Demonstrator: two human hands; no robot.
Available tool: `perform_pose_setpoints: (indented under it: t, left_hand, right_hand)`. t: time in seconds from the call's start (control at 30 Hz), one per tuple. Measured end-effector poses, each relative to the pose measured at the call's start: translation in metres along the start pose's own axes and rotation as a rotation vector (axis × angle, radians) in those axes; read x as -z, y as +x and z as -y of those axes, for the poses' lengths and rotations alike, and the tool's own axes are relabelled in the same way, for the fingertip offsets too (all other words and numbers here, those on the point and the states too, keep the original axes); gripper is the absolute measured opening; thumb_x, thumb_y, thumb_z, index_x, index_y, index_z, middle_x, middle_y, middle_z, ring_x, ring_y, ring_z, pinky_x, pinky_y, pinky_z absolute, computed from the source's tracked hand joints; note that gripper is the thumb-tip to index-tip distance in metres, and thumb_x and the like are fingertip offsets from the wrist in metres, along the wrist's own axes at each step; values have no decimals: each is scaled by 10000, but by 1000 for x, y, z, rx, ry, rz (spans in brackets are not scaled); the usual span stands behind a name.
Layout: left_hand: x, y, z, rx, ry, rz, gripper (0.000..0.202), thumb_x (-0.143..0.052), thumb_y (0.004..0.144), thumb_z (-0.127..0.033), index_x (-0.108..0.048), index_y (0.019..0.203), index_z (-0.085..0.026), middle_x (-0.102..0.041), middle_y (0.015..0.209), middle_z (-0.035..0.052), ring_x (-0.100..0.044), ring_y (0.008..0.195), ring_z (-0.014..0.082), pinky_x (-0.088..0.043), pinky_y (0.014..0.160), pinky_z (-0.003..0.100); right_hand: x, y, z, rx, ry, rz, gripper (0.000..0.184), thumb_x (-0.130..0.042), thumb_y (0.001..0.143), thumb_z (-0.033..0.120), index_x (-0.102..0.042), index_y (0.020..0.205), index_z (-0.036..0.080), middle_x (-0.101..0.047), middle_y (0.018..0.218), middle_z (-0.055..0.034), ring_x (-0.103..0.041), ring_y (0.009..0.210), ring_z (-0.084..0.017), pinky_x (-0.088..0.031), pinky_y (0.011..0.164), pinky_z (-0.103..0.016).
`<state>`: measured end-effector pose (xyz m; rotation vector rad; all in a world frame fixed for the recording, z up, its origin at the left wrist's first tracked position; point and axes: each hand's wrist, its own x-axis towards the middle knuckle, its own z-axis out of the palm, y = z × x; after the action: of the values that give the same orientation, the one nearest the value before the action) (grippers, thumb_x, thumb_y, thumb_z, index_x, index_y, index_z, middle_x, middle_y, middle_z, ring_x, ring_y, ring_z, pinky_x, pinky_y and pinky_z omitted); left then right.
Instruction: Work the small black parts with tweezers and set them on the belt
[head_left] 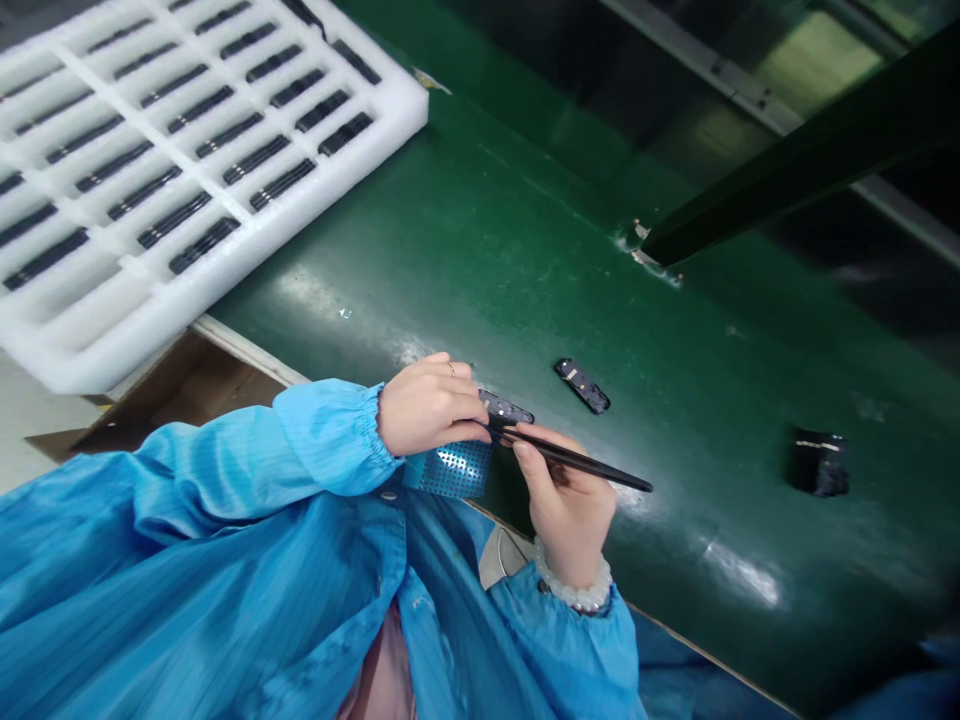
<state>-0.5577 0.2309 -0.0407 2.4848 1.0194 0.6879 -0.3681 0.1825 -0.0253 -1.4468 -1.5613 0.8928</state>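
My right hand grips slim black tweezers, their tips pointing left toward my other hand. Close to those tips, my left hand has its fingers bent and drawn together; what they pinch, if anything, is hidden. Just beyond the left fingertips is a dark oblong plastic housing with small light parts on it. Below the left hand sits a blue sheet dotted with rows of small dark spots. Farther out on the green tabletop lies a similar black housing.
A white foam tray at the upper left holds rows of black pieces in slots and overhangs the table edge. A stack of black pieces stands at the right. A dark slanted post rises from the table's far side.
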Motion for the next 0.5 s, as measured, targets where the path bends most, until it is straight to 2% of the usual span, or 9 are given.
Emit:
perform_pose_setpoints:
  t: [0.23,0.33,0.4,0.5]
  left_hand:
    - [-1,-1,1,-23,5,-17,294,-528,912,-400,-683,762,-201,-659,665,-14,-520,691,126,-275,644,289]
    - [-1,-1,1,-10,14,0,303,-519,914,-417,-684,777,-203,-655,665,-14,-520,696,125,-278,647,291]
    - [0,0,-1,-17,24,-3,296,-524,909,-426,-683,787,-208,-657,683,-14,-523,725,130,-282,656,293]
    - [2,1,-3,-69,55,3,274,-544,899,-419,-677,780,-210,-684,844,-9,-527,835,147,-286,684,300]
  right_hand:
    - [1,-1,0,13,-1,-6,95,-638,813,262,-697,874,220,-737,844,-26,-703,766,-166,-582,737,-300]
    - [3,-3,-4,-85,31,-46,134,-652,802,298,-699,887,205,-739,831,-38,-708,725,-174,-587,718,-321]
    - [6,-3,-9,-173,61,-120,180,-659,794,331,-698,889,184,-738,780,-42,-707,683,-175,-588,688,-319]
    - [12,0,-15,-280,80,-248,245,-669,779,373,-694,886,155,-730,711,-42,-701,636,-169,-580,640,-300]
